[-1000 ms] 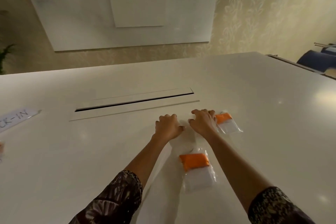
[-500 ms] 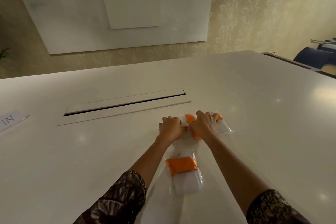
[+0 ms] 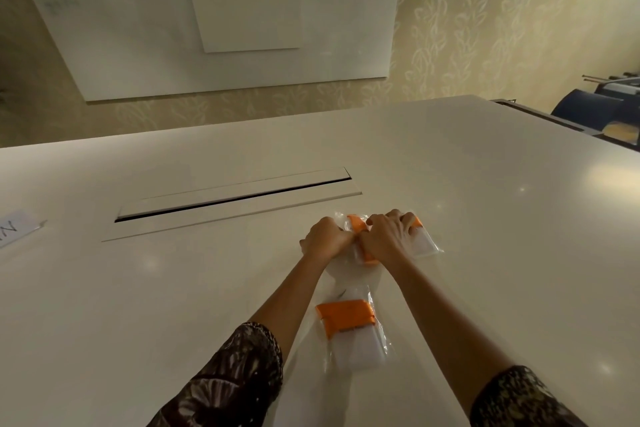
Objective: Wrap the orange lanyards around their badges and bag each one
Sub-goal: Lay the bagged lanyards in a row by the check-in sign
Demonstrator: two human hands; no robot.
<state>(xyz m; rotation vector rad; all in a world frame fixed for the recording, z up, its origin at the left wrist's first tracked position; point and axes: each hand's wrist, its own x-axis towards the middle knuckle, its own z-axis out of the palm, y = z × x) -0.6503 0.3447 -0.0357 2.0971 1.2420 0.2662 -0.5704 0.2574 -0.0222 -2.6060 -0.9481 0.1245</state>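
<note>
While both hands are bunched on the one bag (image 3: 360, 253), just on the near side of the slot (image 3: 235, 199) and past its right end, the step in hand looks to be closing it over its contents. They sit knuckles up and nearly touching, the left hand (image 3: 325, 239) and the right hand (image 3: 389, 239), fingers curled under and gripping the plastic from either side; the orange lanyard (image 3: 356, 224) shows in the gap between them. The fingertips are hidden beneath the hands, so I cannot tell whether they pinch the bag's mouth or what is inside it — probably the mouth.

To do it well: hold the contents flat against the table (image 3: 138, 288) so the lanyard's turns do not spring loose, press the air out toward the open end, then run the pinch along the whole seam and not only its middle. See that the strap is clear of the seam — a loop caught there will stop it shutting. The right fingers also overlap a second bag (image 3: 424, 244), lying a little further right of the slot; lift clear of it so it is not dragged along. A third bag (image 3: 349, 326), finished by the look of it, lies well nearer the person than the slot and needs nothing
</note>
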